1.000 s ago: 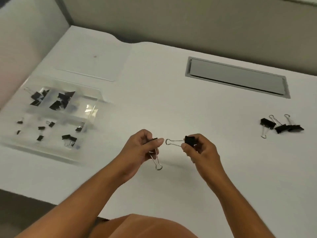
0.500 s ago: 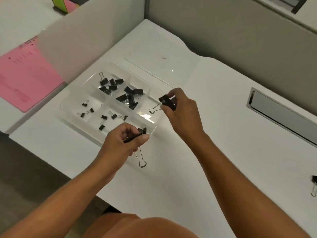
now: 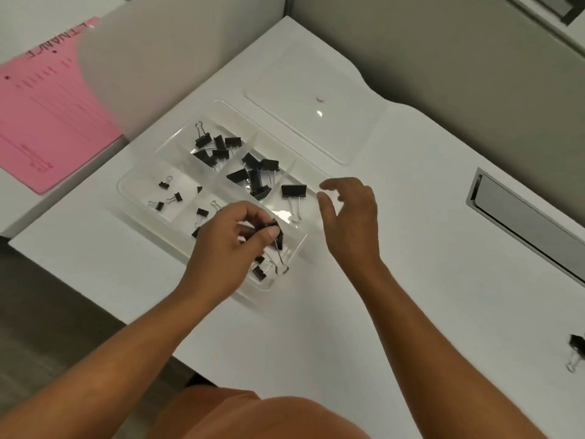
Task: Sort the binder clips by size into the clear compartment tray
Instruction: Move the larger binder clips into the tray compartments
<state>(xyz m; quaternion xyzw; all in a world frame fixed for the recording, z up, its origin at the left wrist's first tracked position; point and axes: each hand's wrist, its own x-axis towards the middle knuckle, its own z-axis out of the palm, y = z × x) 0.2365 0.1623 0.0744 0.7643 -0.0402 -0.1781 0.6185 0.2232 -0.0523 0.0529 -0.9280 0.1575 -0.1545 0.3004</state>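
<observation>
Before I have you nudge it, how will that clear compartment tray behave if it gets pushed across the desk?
The clear compartment tray looks like thin plastic on a smooth white desk, so it would probably slide easily. It holds only binder clips, so it is likely light, and they may rattle or shift. The low, wide shape seems unlikely to tip.

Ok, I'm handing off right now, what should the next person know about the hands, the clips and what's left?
Left hand pinches a large black binder clip over the near right compartment of the clear plastic compartment tray.
Right hand is open and empty beside the tray's right edge.
Done: one large black clip lies in the right compartment; medium and small black clips fill others.
Left: set down the held clip, then fetch the black clips at the white desk's right edge.
</observation>
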